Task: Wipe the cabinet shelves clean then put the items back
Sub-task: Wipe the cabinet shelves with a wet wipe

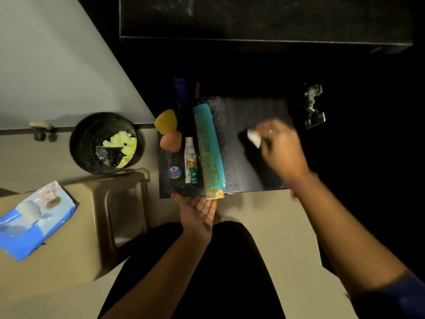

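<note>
Right hand (279, 148) pinches white wipe (254, 137) over dark shelf (241, 162). Left hand (197, 211), fingers relaxed, palm up, at shelf's front edge beneath teal comb (208, 146).

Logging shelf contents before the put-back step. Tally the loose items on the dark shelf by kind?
Makeup sponges: 2, yellow and orange
Combs: 2, teal and a yellowish one under it
Tubes: 1, white and green
Small round tins: 1, blue
Total: 6
Dark bottles at the back are too dim to count.
</note>
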Demonstrator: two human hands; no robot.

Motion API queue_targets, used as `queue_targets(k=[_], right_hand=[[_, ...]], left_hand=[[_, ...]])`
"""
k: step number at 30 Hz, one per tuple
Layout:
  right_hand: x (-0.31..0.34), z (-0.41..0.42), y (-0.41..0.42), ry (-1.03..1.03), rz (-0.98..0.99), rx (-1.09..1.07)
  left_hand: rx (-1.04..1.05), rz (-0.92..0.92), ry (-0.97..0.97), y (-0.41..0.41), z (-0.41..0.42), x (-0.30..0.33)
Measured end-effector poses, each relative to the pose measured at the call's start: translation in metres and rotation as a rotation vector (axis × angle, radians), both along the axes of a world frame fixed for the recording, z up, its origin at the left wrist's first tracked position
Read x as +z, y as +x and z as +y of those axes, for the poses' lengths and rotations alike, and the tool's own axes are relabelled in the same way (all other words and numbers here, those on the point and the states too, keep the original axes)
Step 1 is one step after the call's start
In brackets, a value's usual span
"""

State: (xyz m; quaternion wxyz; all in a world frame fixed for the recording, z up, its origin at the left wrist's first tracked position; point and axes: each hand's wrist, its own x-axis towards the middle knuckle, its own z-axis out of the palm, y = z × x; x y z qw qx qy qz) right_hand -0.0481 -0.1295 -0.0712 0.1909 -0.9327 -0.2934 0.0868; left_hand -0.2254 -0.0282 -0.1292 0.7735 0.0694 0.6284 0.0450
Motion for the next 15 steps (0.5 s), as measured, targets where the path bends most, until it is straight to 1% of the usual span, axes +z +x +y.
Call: queue_targets(k=[2,3,5,6,8,9,10,11,12,13,15], right_hand=[[-0.009,0.031,0.044,-0.037,-0.035,-0.084],[-0.015,0.043,0.056,-0.07,-0.002,-0.124],[-0.031,0.053,0.052,-0.15,0.08,-0.169],[-0.037,0.051,0.035,-0.17,0.098,-0.172],[-0.046,0.035,-0.018,-0.088,0.116,-0.213],[-0.05,0.019,-0.052,-0.125,0.091,-0.166],[-0.054,-0.001,-0.083,-0.115,0.074,-0.131],[-0.061,-0.023,-0.107,-0.13,0.016,-0.051],[-0.067,-0.043,-0.13,-0.159,0.056,-0.035],[-0.063,-0.058,-0.149,-0.203,0.151,-0.045],[-0.043,-0.077,-0.162,-0.187,0.211,-0.048]], left_hand=[[0.01,-0.021,0.001,-0.001,0.001,0.0],[0.018,-0.029,0.001,-0.001,0.001,0.0],[0.013,-0.041,0.004,-0.002,0.001,0.0],[0.006,-0.042,0.008,-0.002,0.0,0.0],[-0.004,-0.039,0.015,-0.002,0.0,-0.001],[-0.002,-0.037,0.017,-0.002,0.0,-0.001],[0.004,-0.035,0.016,-0.002,0.0,-0.002],[0.012,-0.033,0.012,-0.002,0.0,-0.002],[0.016,-0.032,0.004,-0.001,0.0,-0.002],[0.018,-0.031,-0.004,-0.001,0.001,-0.001],[0.013,-0.028,-0.013,0.0,0.002,-0.001]])
